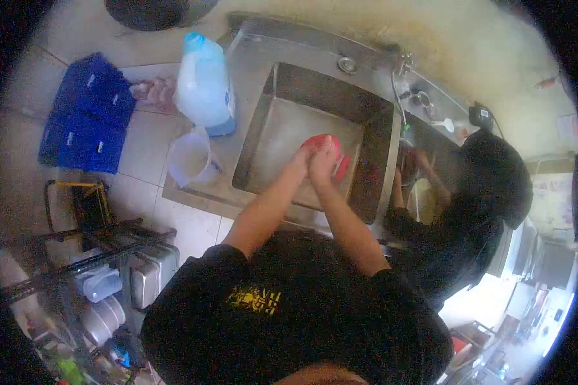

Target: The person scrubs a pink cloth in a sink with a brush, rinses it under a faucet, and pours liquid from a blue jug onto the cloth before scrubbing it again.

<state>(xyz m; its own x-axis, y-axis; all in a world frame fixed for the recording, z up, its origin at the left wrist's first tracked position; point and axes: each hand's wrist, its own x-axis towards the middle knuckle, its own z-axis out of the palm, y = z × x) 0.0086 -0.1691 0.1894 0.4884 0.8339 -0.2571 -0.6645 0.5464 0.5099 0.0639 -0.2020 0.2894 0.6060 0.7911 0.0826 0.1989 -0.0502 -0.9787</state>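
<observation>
Over the steel sink basin (289,91), my left hand (304,156) and my right hand (323,158) are pressed close together. A bright red, soft-looking thing like a cloth (342,168) is bunched between them and sticks out past the fingers on the right. Its exact kind does not show clearly. Both hands are closed on it, and most of the fingers are hidden or blurred. Pale, cloudy water or a wet bottom (286,131) lies below.
Left of the basin stand a large jug of light-blue liquid (203,86) and a translucent pitcher (189,159). At the second sink on my right, a person in dark clothes (469,212) works with both hands. Blue crates (87,115) and a metal rack (77,256) are at left.
</observation>
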